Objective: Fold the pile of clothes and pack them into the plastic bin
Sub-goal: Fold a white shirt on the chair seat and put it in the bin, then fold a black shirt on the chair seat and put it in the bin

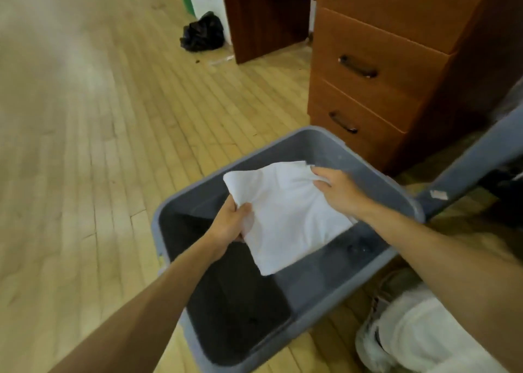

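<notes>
Pale wooden floorboards (pixel 99 146) run under everything, and the grey plastic bin (pixel 283 146) sits on them just in front of you, near a brown drawer unit (pixel 376 69). A black bag (pixel 202 33) lies well away by the far wall. A grey panel (pixel 467 168), perhaps the bin's lid, leans at the bin's right corner.

You hold the folded white garment (pixel 288 219) above the bin's open top, not yet laid down. Your left hand (pixel 230 227) grips its near-left edge, thumb on top and fingers curled underneath. Your right hand (pixel 338 193) pinches the far-right corner, where the cloth bunches into creases.

The risk, as I judge it, lies in the release. The near corner hangs free and unsupported, so if you let go from this height the layers may slide apart and the fold open out. The bunching under your right hand could also drag the top layer askew. Lowering it flat before loosening either grip would guard against both. Watch the far rim too: the garment's upper edge sits close to it and could catch there.

The garment looks thin, soft and limp, folded to a rough rectangle with softly wrinkled faces. A dark folded piece (pixel 240 302) already lies flat on the bin's floor, beneath and to the left of the white one.
</notes>
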`<state>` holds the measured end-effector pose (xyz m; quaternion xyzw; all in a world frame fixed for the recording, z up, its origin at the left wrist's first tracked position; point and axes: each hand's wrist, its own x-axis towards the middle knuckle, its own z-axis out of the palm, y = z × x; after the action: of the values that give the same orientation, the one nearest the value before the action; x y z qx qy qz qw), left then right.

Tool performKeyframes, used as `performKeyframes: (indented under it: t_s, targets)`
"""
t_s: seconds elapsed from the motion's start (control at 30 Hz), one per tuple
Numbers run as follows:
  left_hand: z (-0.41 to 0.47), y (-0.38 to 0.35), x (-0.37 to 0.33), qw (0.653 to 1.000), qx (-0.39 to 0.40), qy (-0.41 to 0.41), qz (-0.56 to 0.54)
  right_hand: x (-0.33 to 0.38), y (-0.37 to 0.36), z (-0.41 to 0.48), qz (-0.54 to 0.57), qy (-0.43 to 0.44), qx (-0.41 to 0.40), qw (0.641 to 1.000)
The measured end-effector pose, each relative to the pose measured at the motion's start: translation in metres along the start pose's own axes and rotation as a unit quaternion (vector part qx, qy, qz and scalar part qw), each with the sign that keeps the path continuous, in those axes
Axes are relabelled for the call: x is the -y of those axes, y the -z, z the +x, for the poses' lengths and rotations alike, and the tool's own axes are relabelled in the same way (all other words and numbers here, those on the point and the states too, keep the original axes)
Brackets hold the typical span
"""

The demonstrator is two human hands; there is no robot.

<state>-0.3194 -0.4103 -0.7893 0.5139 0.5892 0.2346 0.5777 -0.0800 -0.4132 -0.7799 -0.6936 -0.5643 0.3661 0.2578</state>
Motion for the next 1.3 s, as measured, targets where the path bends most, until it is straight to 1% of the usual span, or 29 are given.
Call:
performKeyframes:
  t_s: [0.1,0.2,0.3,0.37,0.43,0.57,0.67,0.73,0.8,0.93,1.07,1.17,1.23,1.3]
  targets:
    - [-0.008,0.02,0.035,0.998,-0.026,0.056,0.009,-0.002,-0.045,0.007,0.019,0.001,0.041,0.999]
    - [-0.009,0.031,0.06,0.988,-0.028,0.14,0.049,-0.008,-0.073,0.008,-0.004,-0.002,0.087,0.996]
    - [-0.012,0.028,0.069,0.964,-0.032,0.246,0.098,-0.017,-0.084,0.007,-0.016,-0.064,0.138,0.988]
    - [-0.008,0.024,0.07,0.956,-0.044,0.259,0.129,-0.026,-0.078,0.007,-0.033,-0.08,0.128,0.988]
    - [-0.003,0.021,0.061,0.964,-0.037,0.217,0.15,-0.03,-0.061,0.005,-0.052,-0.082,0.116,0.988]
    - [0.007,-0.003,0.011,0.98,0.023,0.072,0.183,-0.029,-0.005,-0.008,-0.084,-0.09,0.064,0.99]
    - [0.011,-0.042,-0.043,0.979,0.055,-0.023,0.196,-0.022,0.053,-0.027,-0.134,-0.087,0.02,0.987]
    - [0.01,-0.076,-0.081,0.976,0.086,-0.084,0.183,-0.015,0.097,-0.045,-0.154,-0.084,-0.029,0.984]
    - [0.005,-0.115,-0.119,0.966,0.122,-0.142,0.179,-0.011,0.144,-0.069,-0.178,-0.087,-0.077,0.977]
    - [-0.024,-0.203,-0.19,0.926,0.211,-0.249,0.188,-0.029,0.232,-0.137,-0.19,-0.133,-0.167,0.958]
    - [-0.054,-0.284,-0.235,0.877,0.277,-0.319,0.231,-0.071,0.285,-0.208,-0.128,-0.202,-0.238,0.941]
    - [-0.075,-0.351,-0.256,0.839,0.33,-0.353,0.252,-0.102,0.317,-0.27,-0.123,-0.244,-0.269,0.924]
    - [-0.094,-0.393,-0.263,0.809,0.353,-0.378,0.28,-0.122,0.335,-0.31,-0.123,-0.271,-0.288,0.91]
    - [-0.113,-0.43,-0.264,0.786,0.372,-0.391,0.301,-0.142,0.351,-0.343,-0.127,-0.296,-0.307,0.895]
